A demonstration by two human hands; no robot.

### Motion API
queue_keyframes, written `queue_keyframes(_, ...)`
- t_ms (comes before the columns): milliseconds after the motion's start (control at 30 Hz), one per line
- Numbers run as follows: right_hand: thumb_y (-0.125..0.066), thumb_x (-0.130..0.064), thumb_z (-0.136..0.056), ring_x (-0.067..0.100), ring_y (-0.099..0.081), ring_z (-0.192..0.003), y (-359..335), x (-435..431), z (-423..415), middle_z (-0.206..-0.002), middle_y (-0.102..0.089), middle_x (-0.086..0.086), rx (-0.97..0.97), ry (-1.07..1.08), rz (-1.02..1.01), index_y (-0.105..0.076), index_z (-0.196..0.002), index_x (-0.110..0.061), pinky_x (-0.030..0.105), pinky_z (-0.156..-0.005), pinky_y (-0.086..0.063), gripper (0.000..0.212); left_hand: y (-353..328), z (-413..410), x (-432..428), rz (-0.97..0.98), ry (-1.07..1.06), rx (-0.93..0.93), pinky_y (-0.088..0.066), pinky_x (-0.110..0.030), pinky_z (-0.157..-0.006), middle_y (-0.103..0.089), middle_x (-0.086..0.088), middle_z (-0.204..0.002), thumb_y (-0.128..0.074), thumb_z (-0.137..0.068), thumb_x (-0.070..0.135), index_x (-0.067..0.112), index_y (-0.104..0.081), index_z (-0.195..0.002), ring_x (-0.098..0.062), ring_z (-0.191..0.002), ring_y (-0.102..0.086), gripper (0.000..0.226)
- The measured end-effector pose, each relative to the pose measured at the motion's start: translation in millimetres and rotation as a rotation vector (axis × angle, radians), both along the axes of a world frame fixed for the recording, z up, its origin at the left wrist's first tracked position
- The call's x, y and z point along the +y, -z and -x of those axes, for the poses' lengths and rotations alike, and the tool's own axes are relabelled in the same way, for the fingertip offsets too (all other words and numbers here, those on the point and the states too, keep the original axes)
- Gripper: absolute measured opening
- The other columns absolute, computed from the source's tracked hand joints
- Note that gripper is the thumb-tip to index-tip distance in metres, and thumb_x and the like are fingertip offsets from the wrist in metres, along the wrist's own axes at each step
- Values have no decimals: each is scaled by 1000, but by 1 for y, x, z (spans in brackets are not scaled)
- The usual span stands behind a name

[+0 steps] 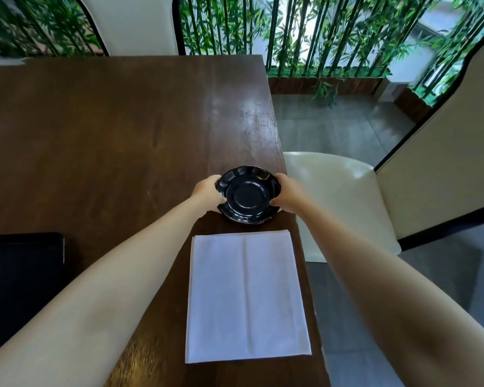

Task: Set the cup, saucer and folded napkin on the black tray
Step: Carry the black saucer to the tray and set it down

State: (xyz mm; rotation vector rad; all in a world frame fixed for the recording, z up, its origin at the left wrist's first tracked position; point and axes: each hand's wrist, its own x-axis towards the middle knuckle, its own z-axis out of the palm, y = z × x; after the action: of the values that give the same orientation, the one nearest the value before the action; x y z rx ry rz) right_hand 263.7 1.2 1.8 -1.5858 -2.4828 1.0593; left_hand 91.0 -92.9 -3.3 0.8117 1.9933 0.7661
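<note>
white folded napkin flat on table near its right edge, black tray well left. just beyond napkin, black saucer gripped at both rims by left hand and right hand. white chair right.

No readable text, label, brand, number or sign anywhere in view.
</note>
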Motion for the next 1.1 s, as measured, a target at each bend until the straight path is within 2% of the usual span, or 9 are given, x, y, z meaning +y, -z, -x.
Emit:
queue_keyframes(67,-69,-3,-74,34,-55,-112,-2,1,0,-125,-57,17,-4,-9,-7,-46,-131,-9,39,-82,-52,62,-1,0,-2,-7,8,-2,-58,-47,-80,-60,-13,-119,-57,-82,-9,17,-52,-125,-31,-105,-60,50)
queue_keyframes(267,-70,0,-70,33,-55,-112,-23,5,1,-120,-61,15,36,-29,-30,-52,-126,-8,40,-91,-49,59,-23,1,-6,-62,-9,-21,-59,-45,-76,-61,-12,-113,-57,-82,-11,16,-55,-121,-31,-100,-62,47)
queue_keyframes(400,-68,2,-70,33,-57,-109,-53,6,12,-116,-64,14,71,-58,-34,-55,-122,-10,44,-90,-52,56,-51,9,-12,-120,-25,-5,-60,-39,-70,-62,-11,-111,-56,-82,-12,15,-56,-118,-30,-95,-63,45)
queue_keyframes(500,-66,5,-70,34,-61,-103,-79,4,25,-111,-66,14,92,-86,-52,-59,-118,-10,45,-88,-54,52,-73,20,-20,-158,-51,-12,-60,-40,-69,-62,-14,-110,-54,-80,-15,15,-58,-114,-31,-94,-64,45)
queue_keyframes(667,-64,7,-71,32,-62,-104,-121,-5,57,-113,-65,13,121,-164,-44,-58,-120,-12,46,-89,-54,54,-111,48,-40,-193,-97,14,-60,-36,-65,-62,-13,-112,-57,-79,-14,16,-60,-115,-29,-95,-64,46)
queue_keyframes(767,-66,5,-71,26,-62,-97,-144,-15,82,-111,-67,11,113,-221,-67,-60,-117,-12,36,-86,-54,49,-133,69,-59,-216,-137,32,-61,-31,-57,-63,-13,-112,-60,-78,-13,14,-62,-110,-27,-90,-65,42)
queue_keyframes(867,-67,4,-72,20,-58,-83,-166,-35,114,-100,-65,5,119,-289,-78,-59,-119,-13,29,-69,-51,50,-153,95,-89,-232,-176,73,-61,-32,-59,-66,-13,-108,-60,-76,-12,14,-64,-107,-25,-85,-68,40)
queue_keyframes(967,-66,2,-71,22,-60,-86,-183,-62,148,-100,-66,4,121,-388,-87,-61,-118,-14,30,-75,-53,49,-168,122,-127,-242,-216,85,-61,-35,-64,-66,-12,-106,-62,-76,-11,13,-63,-111,-26,-87,-68,42)
queue_keyframes(1100,-65,4,-71,26,-66,-93,-197,-106,192,-104,-67,6,168,-463,-40,-61,-117,-13,36,-80,-57,49,-185,155,-187,-241,-266,91,-61,-32,-60,-65,-4,-98,-63,-76,-10,15,-61,-117,-22,-84,-68,48)
